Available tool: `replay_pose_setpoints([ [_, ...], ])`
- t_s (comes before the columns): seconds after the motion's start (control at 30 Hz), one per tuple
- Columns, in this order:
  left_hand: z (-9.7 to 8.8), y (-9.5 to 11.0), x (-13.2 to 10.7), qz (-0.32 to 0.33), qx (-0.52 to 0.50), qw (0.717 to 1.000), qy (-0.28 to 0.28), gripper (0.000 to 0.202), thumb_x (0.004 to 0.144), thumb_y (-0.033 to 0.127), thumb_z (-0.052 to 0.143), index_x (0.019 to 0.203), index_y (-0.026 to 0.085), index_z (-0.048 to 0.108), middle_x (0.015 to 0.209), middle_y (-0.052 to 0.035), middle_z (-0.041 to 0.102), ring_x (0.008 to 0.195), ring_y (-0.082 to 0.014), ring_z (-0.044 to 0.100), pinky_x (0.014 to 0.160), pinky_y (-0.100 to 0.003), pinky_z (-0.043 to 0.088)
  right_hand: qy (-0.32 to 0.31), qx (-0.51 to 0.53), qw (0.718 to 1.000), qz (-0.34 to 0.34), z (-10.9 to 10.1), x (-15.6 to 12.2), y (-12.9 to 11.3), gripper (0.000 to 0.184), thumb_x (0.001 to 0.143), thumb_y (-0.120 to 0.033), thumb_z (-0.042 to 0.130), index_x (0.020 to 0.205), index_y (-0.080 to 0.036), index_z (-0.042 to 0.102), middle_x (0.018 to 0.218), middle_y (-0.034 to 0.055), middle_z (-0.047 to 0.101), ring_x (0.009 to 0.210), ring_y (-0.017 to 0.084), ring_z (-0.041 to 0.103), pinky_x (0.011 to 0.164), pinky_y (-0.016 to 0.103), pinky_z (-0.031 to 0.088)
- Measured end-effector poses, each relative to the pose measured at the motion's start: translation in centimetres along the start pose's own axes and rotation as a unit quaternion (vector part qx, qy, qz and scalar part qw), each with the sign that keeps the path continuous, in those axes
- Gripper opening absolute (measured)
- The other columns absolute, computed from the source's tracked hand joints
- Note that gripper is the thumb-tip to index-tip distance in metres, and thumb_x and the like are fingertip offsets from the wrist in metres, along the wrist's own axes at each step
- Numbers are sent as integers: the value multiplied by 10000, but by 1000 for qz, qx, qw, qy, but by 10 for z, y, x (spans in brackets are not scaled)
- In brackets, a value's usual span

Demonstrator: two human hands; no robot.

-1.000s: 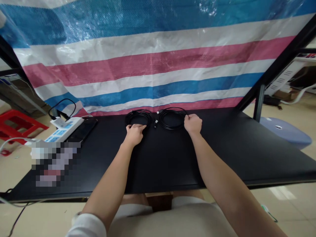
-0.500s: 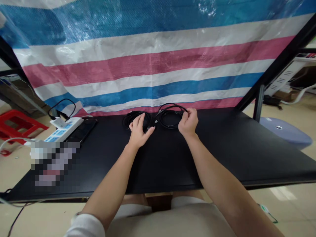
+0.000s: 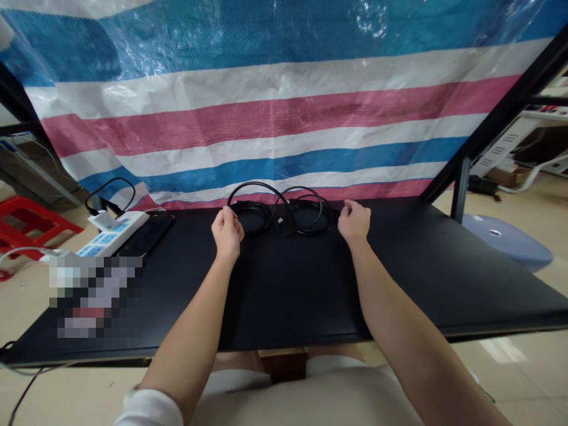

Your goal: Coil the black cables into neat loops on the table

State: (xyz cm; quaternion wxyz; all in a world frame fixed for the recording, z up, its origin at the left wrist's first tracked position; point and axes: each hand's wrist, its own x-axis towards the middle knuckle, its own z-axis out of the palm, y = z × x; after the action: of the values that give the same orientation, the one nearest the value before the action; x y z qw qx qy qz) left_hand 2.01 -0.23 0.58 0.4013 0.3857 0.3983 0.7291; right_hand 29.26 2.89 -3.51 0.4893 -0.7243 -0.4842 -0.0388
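My left hand [image 3: 228,234] is closed on a black cable [image 3: 255,184] that arches up and over to the right. Behind and beside that hand lies a coil of black cable [image 3: 266,220] on the black tabletop. Touching it on the right is a second coil of black cable [image 3: 306,229], with looser loops rising above it. A small pale plug end [image 3: 280,220] shows between the coils. At the right edge of the second coil, my right hand [image 3: 355,221] has its fingers curled in. Its fingertips are turned away, so what they pinch is hidden.
A white power strip [image 3: 113,235] with plugged-in adapters and a dark phone [image 3: 148,235] lie on the left of the black table [image 3: 293,296]. A striped plastic sheet [image 3: 266,112] hangs behind. A red stool [image 3: 38,222] and a bluish-grey lidded bin [image 3: 506,239] stand beyond the ends.
My left hand has gone from spread over the left coil to closed on a cable, slightly left, drawing it into an arch. My right hand has shifted right, away from the upper loop.
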Motion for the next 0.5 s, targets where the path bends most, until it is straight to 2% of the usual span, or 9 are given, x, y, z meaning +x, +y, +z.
replay_pose_setpoints([
  [0.07, -4, 3, 4, 5, -24, 1000, 14, 476, 696, 643, 631, 609, 214, 446, 375, 118, 261, 280, -43, 220, 300, -178, 170, -88, -45, 994, 36, 1, 2, 6, 221, 721, -167, 530, 896, -188, 663, 934, 121, 682, 934, 278, 578, 851, 441, 458],
  [0.13, -8, 4, 8, 12, -30, 999, 29, 423, 713, 615, 629, 674, 215, 498, 379, 121, 277, 284, -53, 249, 311, -182, 204, -135, -73, 987, 54, 1, 1, 6, 265, 686, -143, 560, 926, -195, 659, 954, 120, 680, 941, 289, 595, 842, 448, 463],
  [0.2, -12, 5, 12, 39, 5, 998, 44, 352, 744, 556, 623, 743, 210, 555, 393, 113, 315, 309, -65, 309, 341, -189, 262, -148, -95, 983, 62, -1, -1, 3, 317, 661, -130, 583, 965, -194, 648, 953, 124, 671, 943, 294, 607, 840, 444, 467],
  [0.27, -17, 5, 15, 94, 91, 990, 59, 273, 761, 468, 624, 763, 196, 604, 437, 84, 406, 382, -80, 418, 415, -201, 353, -157, -119, 977, 79, -4, -2, -1, 358, 631, -131, 616, 984, -181, 635, 944, 139, 658, 954, 309, 613, 835, 443, 471],
  [0.33, -21, 5, 15, 158, 201, 965, 68, 194, 753, 377, 628, 742, 184, 638, 533, 37, 532, 523, -106, 544, 545, -222, 441, -173, -137, 970, 105, -7, -1, -5, 337, 598, -152, 655, 932, -179, 628, 920, 149, 644, 961, 331, 614, 824, 454, 477],
  [0.4, -23, 5, 14, 199, 281, 937, 65, 140, 739, 316, 623, 725, 180, 653, 618, 9, 605, 641, -130, 607, 655, -243, 474, -179, -133, 966, 128, -9, 0, -6, 243, 575, -181, 679, 806, -195, 606, 873, 137, 629, 950, 341, 616, 816, 467, 480],
  [0.43, -23, 5, 13, 204, 300, 930, 61, 132, 742, 305, 614, 722, 180, 652, 618, 8, 610, 647, -133, 615, 667, -246, 477, -175, -120, 967, 138, -10, 1, -5, 201, 565, -189, 684, 736, -206, 579, 840, 124, 619, 938, 338, 617, 811, 467, 482],
  [0.5, -22, 5, 11, 182, 296, 936, 57, 153, 764, 319, 593, 715, 179, 632, 551, 29, 571, 547, -116, 586, 593, -230, 468, -152, -79, 971, 164, -12, 4, -3, 190, 547, -174, 673, 633, -226, 511, 761, 87, 595, 902, 316, 619, 790, 446, 488],
])
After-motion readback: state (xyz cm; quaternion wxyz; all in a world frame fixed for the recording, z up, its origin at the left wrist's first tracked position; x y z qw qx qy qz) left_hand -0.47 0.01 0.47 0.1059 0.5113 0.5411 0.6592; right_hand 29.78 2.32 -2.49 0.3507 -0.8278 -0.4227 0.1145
